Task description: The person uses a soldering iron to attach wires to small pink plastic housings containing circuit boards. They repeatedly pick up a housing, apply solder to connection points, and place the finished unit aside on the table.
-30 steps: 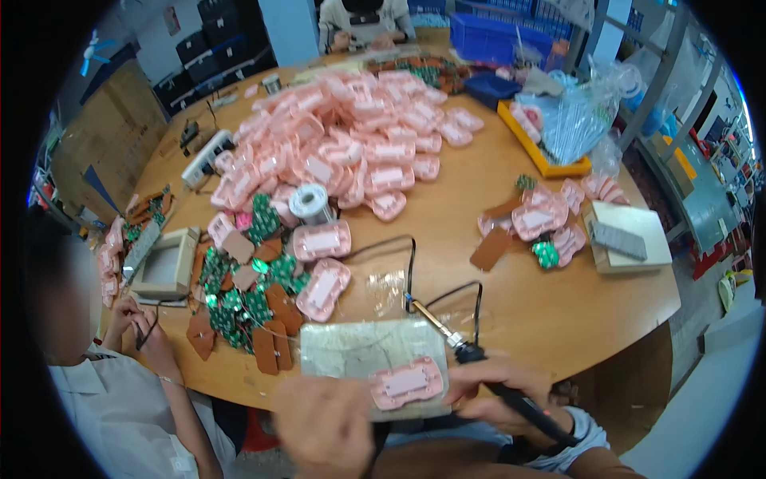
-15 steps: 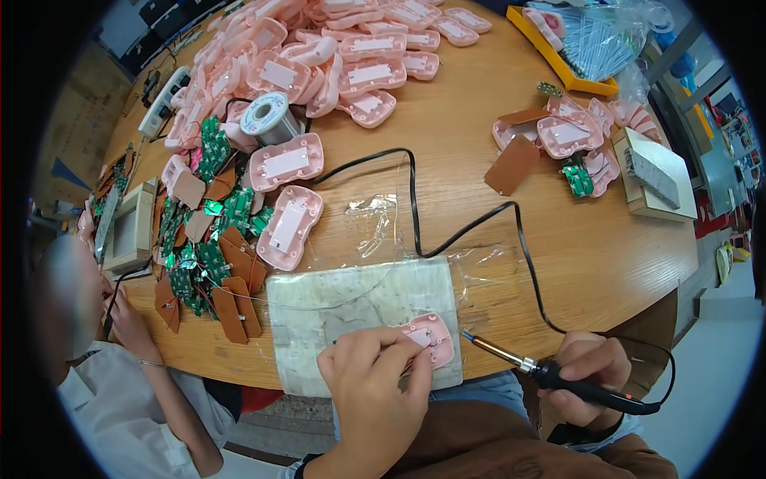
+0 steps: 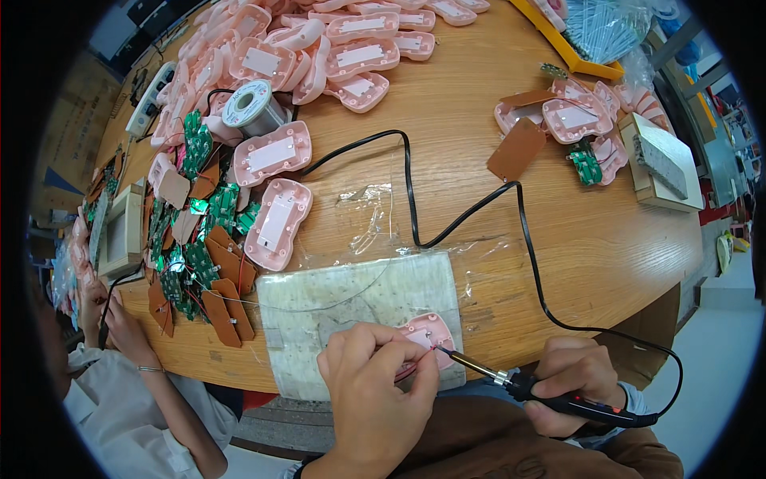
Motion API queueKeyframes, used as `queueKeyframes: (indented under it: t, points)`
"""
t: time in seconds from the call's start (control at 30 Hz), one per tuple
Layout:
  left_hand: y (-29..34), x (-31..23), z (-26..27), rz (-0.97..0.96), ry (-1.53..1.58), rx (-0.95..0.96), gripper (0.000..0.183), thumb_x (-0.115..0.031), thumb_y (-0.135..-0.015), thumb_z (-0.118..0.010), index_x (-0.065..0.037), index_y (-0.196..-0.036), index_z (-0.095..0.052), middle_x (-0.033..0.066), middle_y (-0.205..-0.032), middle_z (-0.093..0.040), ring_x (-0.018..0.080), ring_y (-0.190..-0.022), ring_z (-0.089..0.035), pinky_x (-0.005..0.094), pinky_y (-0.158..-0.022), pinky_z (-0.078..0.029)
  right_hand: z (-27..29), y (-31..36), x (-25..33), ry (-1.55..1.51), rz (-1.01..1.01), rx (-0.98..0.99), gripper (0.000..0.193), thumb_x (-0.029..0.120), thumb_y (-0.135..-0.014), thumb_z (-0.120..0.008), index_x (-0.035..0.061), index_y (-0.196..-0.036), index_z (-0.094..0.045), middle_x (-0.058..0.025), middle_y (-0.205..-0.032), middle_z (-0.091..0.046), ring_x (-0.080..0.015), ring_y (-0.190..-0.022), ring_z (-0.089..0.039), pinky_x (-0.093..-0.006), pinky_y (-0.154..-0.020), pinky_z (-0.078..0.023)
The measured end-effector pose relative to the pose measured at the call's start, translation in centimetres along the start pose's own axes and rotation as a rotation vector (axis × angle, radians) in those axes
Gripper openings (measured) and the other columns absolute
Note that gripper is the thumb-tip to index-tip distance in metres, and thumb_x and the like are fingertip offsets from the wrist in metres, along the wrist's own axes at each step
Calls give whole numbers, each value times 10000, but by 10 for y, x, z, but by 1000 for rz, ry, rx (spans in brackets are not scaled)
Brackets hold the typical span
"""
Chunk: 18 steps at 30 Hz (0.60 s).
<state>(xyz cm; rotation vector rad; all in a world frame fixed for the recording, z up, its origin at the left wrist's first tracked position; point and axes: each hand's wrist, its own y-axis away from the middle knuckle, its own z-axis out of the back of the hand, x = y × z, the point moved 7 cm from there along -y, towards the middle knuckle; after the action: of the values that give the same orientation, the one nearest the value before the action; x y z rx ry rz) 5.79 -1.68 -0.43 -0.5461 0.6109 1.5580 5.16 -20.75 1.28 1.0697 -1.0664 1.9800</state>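
A pink plastic shell (image 3: 438, 326) lies on the pale worn mat (image 3: 299, 307) in front of me, partly covered by my fingers. My left hand (image 3: 375, 367) is closed in a pinch over the shell's left side, with a thin red wire (image 3: 408, 371) at its fingertips. In my right hand (image 3: 576, 377) I grip the black handle of a soldering iron (image 3: 479, 366). Its tip reaches the shell beside my left fingertips, close to the wire; whether they touch is too small to tell. The iron's black cord (image 3: 533, 263) winds back across the table.
Pink shells (image 3: 363, 57) are heaped at the back. A solder spool (image 3: 254, 110) stands near green circuit boards (image 3: 199, 263) and brown plates (image 3: 229, 316) on the left. More shells (image 3: 576, 116) lie at right by a yellow tray (image 3: 570, 54). A co-worker's hand (image 3: 128, 329) is at far left.
My right hand has brought the soldering iron left, so its tip now meets the shell area by my left fingertips. My left hand stays over the shell. The whole view has shifted slightly.
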Motion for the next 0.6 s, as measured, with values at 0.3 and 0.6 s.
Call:
queueKeyframes:
  t: [0.3, 0.6]
  points:
    - [-2, -2, -1, 2, -24, 24, 90, -63, -680, -761, -53, -706, -675, 57, -821, -581, 244, -841, -511, 350, -768, -400, 0, -7, 4, 26, 49, 81, 248, 29, -680, -748, 48, -862, -580, -50, -588, -498, -192, -454, -472, -308, -402, -337]
    - [-3, 2, -1, 1, 1, 36, 74, -52, -682, -754, -44, -709, -687, 59, -824, -583, 236, -847, -514, 338, -759, -416, 10, -5, 2, -18, 0, 22, 292, 15, -677, -754, 45, -900, -567, -63, -586, -530, -195, -460, -485, -302, -406, -333]
